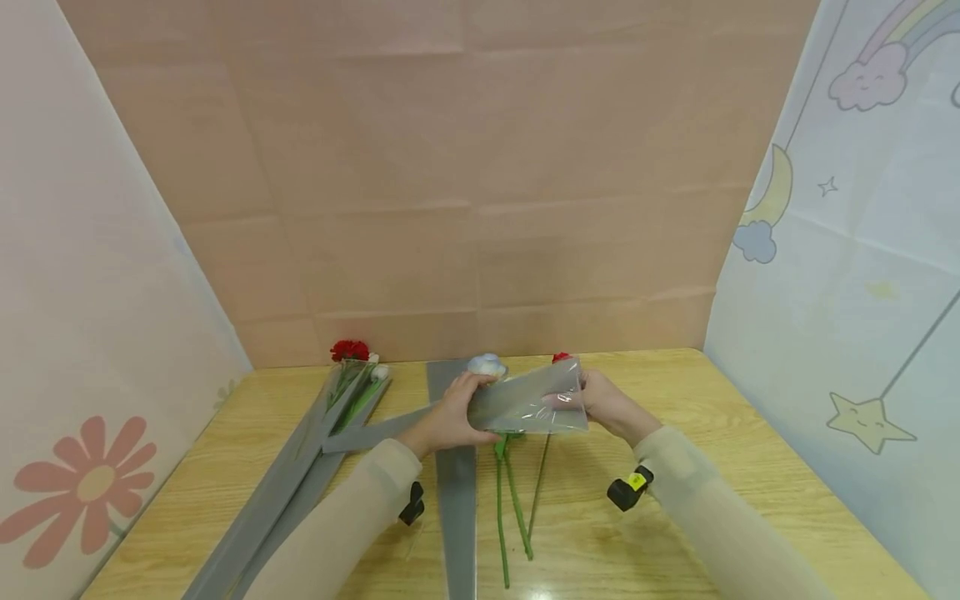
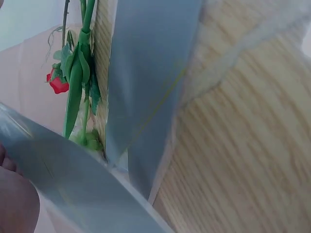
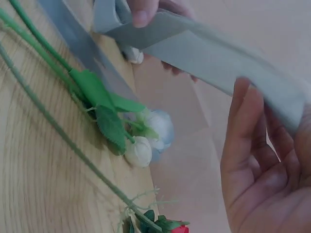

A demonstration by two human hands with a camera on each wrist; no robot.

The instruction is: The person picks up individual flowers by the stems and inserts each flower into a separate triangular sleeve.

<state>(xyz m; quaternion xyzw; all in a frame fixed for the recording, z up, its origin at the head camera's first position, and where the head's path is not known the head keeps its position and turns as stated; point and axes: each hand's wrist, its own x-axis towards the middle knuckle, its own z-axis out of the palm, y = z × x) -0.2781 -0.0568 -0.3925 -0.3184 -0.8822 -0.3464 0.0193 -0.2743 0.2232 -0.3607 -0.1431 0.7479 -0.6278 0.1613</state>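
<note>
My left hand (image 1: 450,417) grips a translucent grey plastic flower sleeve (image 1: 517,404) above the table, thumb on top and fingers underneath in the right wrist view. At the sleeve's wide right end, my right hand (image 1: 607,408) holds the edge, its fingers (image 3: 248,104) bent against the film; part of the thumb is hidden. Below the sleeve lie a pale blue-and-white flower (image 1: 487,365), a white bud (image 3: 140,151) and a red rose (image 2: 59,85), their green stems (image 1: 517,500) pointing toward me.
At left lie grey sleeves (image 1: 262,508) with a red carnation (image 1: 350,350) and white buds (image 1: 380,372) at their far end. Another flat grey sleeve (image 1: 456,500) runs down the middle of the wooden table (image 1: 577,517). Cloth walls enclose the back and sides.
</note>
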